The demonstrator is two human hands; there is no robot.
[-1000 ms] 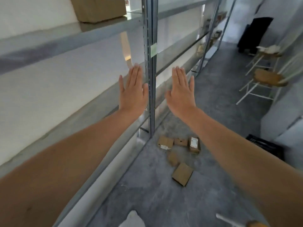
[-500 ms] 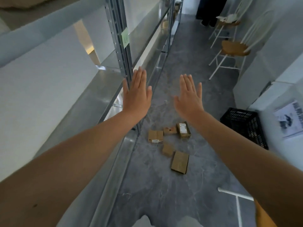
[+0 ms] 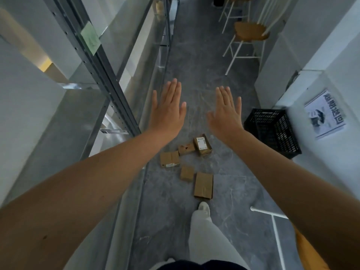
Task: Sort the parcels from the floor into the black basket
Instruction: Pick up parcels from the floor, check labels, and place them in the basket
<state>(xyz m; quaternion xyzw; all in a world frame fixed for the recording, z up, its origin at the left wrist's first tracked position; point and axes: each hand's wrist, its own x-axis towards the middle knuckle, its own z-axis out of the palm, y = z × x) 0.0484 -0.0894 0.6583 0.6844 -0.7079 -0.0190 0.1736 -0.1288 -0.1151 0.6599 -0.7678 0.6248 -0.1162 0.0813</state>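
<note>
While the person's leg in pale trousers (image 3: 202,238) is set forward on the grey floor (image 3: 165,221), the white shoe (image 3: 204,208) stands just short of the nearest parcel. Five cardboard parcels lie loose on the floor. The large flat parcel (image 3: 203,185) is closest, with a small parcel (image 3: 187,173) just beside its far left corner. Beyond them is a ragged row: a taped parcel (image 3: 169,159), a small dented parcel (image 3: 186,149) and a white-labelled parcel (image 3: 202,144). Both arms are stretched ahead above them. The left hand (image 3: 168,112) and right hand (image 3: 226,114) are backs up and apart, fingers straight and close together, thumbs angled inward, holding nothing. The black basket (image 3: 272,131) stands on the floor right of the parcels, against the white wall below a printed sheet (image 3: 324,114). Metal shelving (image 3: 101,61) with a green note (image 3: 90,38) runs along the left. A wooden-seat chair (image 3: 251,34) stands farthest down the aisle.
</note>
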